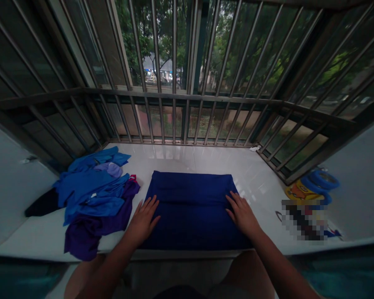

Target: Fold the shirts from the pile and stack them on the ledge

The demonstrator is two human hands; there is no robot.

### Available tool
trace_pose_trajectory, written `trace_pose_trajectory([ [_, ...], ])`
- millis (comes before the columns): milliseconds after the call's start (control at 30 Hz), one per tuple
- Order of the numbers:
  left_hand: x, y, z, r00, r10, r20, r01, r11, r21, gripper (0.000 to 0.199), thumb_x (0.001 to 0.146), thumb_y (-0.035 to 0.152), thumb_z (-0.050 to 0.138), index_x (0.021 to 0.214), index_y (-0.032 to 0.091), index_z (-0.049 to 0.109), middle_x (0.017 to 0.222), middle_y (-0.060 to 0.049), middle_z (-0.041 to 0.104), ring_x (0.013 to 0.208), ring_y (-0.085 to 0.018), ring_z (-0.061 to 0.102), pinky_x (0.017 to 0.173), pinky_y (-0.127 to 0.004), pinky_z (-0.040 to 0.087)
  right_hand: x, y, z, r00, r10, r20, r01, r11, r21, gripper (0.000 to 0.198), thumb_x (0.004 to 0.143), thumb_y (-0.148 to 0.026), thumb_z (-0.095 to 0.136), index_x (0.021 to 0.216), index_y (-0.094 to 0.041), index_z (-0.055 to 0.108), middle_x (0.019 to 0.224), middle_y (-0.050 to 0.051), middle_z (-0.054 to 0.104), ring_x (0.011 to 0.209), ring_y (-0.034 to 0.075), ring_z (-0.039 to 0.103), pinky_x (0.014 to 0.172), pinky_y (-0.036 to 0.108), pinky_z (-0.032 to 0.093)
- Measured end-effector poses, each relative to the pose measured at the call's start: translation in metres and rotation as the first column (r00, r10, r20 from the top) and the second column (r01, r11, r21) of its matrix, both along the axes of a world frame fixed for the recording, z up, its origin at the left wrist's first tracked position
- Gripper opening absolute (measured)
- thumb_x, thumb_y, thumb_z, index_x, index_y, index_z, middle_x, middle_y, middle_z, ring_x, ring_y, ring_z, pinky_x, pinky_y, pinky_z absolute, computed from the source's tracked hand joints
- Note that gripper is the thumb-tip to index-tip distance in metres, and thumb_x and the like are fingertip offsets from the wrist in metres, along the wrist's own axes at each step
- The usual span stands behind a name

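lying spread, left hand [146, 214] and right hand [241, 209] touch navy cloth [193, 220]; yellow container [294, 193] bears blurred print [305, 192].

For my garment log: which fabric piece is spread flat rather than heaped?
The dark blue cloth: it lies flat on the white ledge under the left hand and right hand, while the bright blue clothes and purple garment lie crumpled together.

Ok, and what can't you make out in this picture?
All in the head view:
Palms of the left hand and right hand: hidden by the hands' own backs.
Underside of the dark blue cloth: hidden by its upper surface.
Lower parts of the clothes pile: covered by garments above.
Whatever the pixelated patch covers: masked.
Bright details beyond the window bars: too small.
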State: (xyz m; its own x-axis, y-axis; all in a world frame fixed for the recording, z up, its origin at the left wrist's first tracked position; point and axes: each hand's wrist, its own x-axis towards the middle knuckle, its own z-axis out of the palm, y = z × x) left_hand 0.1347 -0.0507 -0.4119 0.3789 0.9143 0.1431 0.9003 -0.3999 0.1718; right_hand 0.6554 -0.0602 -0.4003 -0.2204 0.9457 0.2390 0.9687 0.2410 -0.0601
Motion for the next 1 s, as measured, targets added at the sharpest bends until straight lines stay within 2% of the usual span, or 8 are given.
trace_pose_trajectory([
  [100,-0.031,-0.054,-0.024,0.99,-0.14,0.01,0.14,0.99,-0.02,0.084,0.095,0.047,0.07,0.172,0.029,0.04,0.177,-0.01,0.04,0.16,-0.036,0.046,0.131,-0.059,0.04,0.015,-0.059,-0.017,0.993,0.119,-0.012,-0.119,0.991,-0.059,0.076,0.1,-0.044,0.068,0.169,-0.023,0.044,0.173,0.017,0.047,0.155,0.036,0.052,0.126,0.058,0.046],
  [200,-0.062,-0.1,-0.039,0.996,-0.094,-0.004,0.094,0.994,-0.063,0.092,0.087,0.025,0.071,0.171,0.044,0.039,0.173,-0.001,0.047,0.156,-0.034,0.053,0.129,-0.055,0.045,0.032,-0.11,-0.036,0.989,0.144,0.039,-0.14,0.985,-0.098,0.098,0.087,-0.029,0.072,0.176,-0.023,0.03,0.177,0.016,0.038,0.159,0.038,0.045,0.127,0.061,0.044],
  [367,-0.098,-0.121,-0.028,0.996,-0.075,0.05,0.08,0.99,-0.113,0.091,0.086,0.022,0.064,0.168,0.054,0.04,0.162,0.007,0.061,0.147,-0.03,0.063,0.12,-0.046,0.057,0.068,-0.136,-0.049,0.993,0.114,0.032,-0.113,0.993,-0.017,0.088,0.086,0.0,0.044,0.168,-0.033,0.049,0.165,0.005,0.057,0.146,0.024,0.063,0.119,0.045,0.056],
  [500,-0.108,-0.123,-0.012,0.997,0.012,0.074,-0.001,0.988,-0.151,0.078,0.086,0.028,0.065,0.156,0.061,0.055,0.154,0.011,0.068,0.135,-0.032,0.072,0.113,-0.05,0.062,0.092,-0.138,-0.028,0.994,0.059,-0.091,-0.07,0.99,-0.122,0.061,0.092,-0.01,0.045,0.136,-0.034,0.079,0.14,0.006,0.077,0.125,0.029,0.077,0.104,0.047,0.065],
  [633,-0.116,-0.128,-0.001,0.979,0.121,0.162,-0.081,0.97,-0.23,0.051,0.088,0.035,0.064,0.133,0.058,0.075,0.131,0.008,0.082,0.109,-0.031,0.083,0.098,-0.045,0.069,0.091,-0.147,0.021,0.947,-0.065,-0.316,-0.047,0.942,-0.333,0.039,0.101,-0.033,0.05,0.12,-0.031,0.084,0.123,0.011,0.083,0.114,0.032,0.08,0.101,0.047,0.065],
  [800,-0.116,-0.096,0.027,0.87,0.242,0.43,-0.102,0.941,-0.324,0.032,0.09,0.058,0.064,0.108,0.042,0.085,0.109,0.002,0.088,0.103,-0.03,0.084,0.09,-0.036,0.069,0.072,-0.126,0.094,0.794,-0.269,-0.546,-0.108,0.82,-0.562,0.039,0.102,-0.058,0.053,0.101,-0.029,0.081,0.101,0.008,0.082,0.1,0.031,0.077,0.093,0.041,0.064],
  [900,-0.096,-0.042,0.057,0.781,0.36,0.51,-0.15,0.901,-0.406,0.045,0.09,0.07,0.064,0.106,0.033,0.083,0.102,-0.001,0.087,0.098,-0.03,0.083,0.086,-0.035,0.068,0.067,-0.074,0.121,0.678,-0.359,-0.642,-0.181,0.765,-0.618,0.045,0.097,-0.066,0.058,0.101,-0.025,0.077,0.088,0.004,0.075,0.084,0.025,0.071,0.08,0.036,0.061],
  [1000,-0.067,0.03,0.082,0.717,0.429,0.55,-0.139,0.861,-0.49,0.06,0.091,0.078,0.055,0.1,0.024,0.078,0.083,-0.004,0.083,0.077,-0.028,0.079,0.069,-0.035,0.063,0.062,-0.004,0.122,0.57,-0.493,-0.657,-0.093,0.756,-0.648,0.051,0.092,-0.063,0.063,0.12,-0.022,0.073,0.081,0.001,0.07,0.073,0.019,0.064,0.07,0.03,0.055],
])
